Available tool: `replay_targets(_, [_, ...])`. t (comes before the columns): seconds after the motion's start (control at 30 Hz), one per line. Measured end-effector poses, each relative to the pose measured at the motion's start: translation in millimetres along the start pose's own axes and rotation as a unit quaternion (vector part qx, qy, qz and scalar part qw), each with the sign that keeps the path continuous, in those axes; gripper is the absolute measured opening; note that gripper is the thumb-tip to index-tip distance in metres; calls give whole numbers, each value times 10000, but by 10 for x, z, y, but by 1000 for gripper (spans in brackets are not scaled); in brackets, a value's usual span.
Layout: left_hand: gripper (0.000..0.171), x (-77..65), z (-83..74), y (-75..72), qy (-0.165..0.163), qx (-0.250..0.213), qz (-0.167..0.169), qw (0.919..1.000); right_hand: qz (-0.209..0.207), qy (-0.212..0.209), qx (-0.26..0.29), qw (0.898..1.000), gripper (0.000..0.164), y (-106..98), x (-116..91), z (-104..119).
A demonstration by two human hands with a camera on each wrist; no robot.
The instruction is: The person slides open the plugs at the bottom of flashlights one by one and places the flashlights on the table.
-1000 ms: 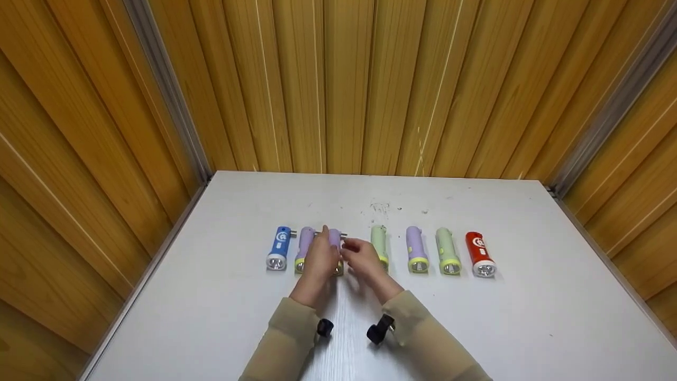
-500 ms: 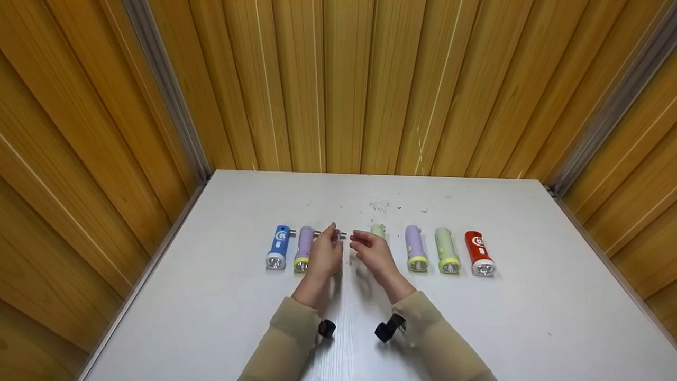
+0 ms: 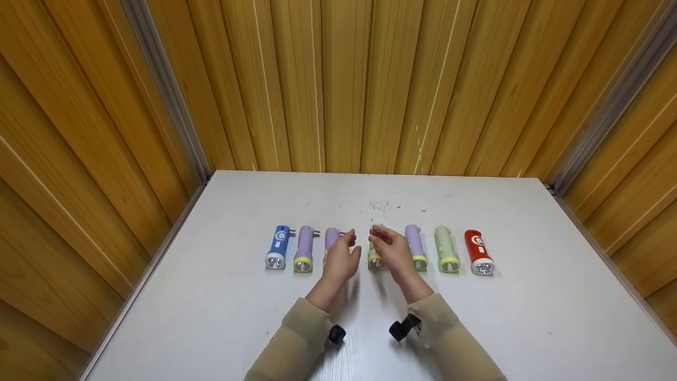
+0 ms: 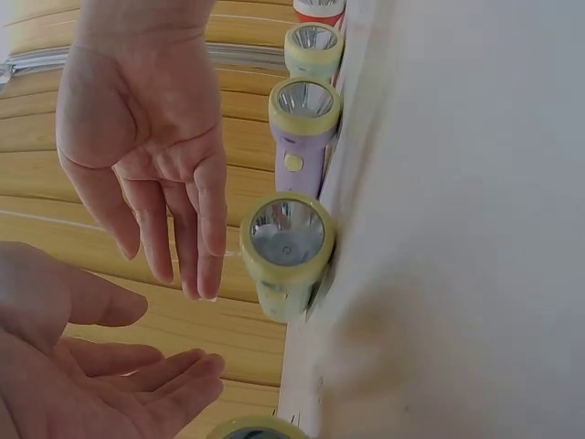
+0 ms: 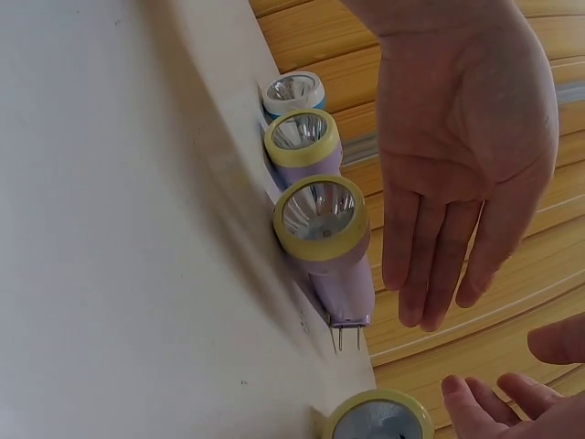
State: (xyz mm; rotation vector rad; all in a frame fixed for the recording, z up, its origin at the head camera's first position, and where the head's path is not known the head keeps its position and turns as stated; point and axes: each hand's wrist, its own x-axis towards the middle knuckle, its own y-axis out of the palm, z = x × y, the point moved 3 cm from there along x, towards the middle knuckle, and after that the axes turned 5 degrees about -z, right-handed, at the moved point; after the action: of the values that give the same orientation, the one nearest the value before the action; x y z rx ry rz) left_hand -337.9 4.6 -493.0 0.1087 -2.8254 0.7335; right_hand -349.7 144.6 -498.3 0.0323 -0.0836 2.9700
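Note:
Both my hands hover over the middle of a row of flashlights, holding nothing, palms facing each other. My left hand [image 3: 341, 262] partly covers a purple flashlight [image 3: 331, 236]; in the right wrist view metal plug prongs [image 5: 345, 337] stick out at that flashlight's [image 5: 343, 283] tail end. My right hand [image 3: 395, 254] overlaps a light green flashlight [image 3: 376, 261] and the edge of another purple one [image 3: 415, 241]. Fingers of both hands are loosely extended. In the left wrist view the green flashlight [image 4: 285, 247] lies beyond the fingertips, lens facing the camera.
Left of my hands lie a blue flashlight [image 3: 279, 246] and a purple one [image 3: 305, 248], both with side prongs out. To the right are a green flashlight [image 3: 447, 248] and a red one [image 3: 479, 251]. The white table [image 3: 222, 317] meets wood-look panel walls [image 3: 344, 84].
Both hands have shifted right, away from the purple flashlight between them, which stays on the table with its prongs out. The right hand has moved across the green flashlight.

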Motion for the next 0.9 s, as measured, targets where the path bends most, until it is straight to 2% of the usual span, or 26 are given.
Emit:
replay_targets(0.2, [46,31,-63,174,-264,-93,353,9990,-339,-203,-195,9990,38,-92,40,-41])
replay_targets(0.37, [45,98,-59,309,-481,167,331,9982,-499,-246,-603,9966,37,-138,70,-96])
replay_targets(0.57, [43,164,-19,427,-704,132,361,9968,-553,32,-931,9941,42,-150,88,-181])
replay_targets(0.9, [36,196,68,513,-1050,-268,417,9932,-366,405,-1048,9930,46,-132,98,-269])
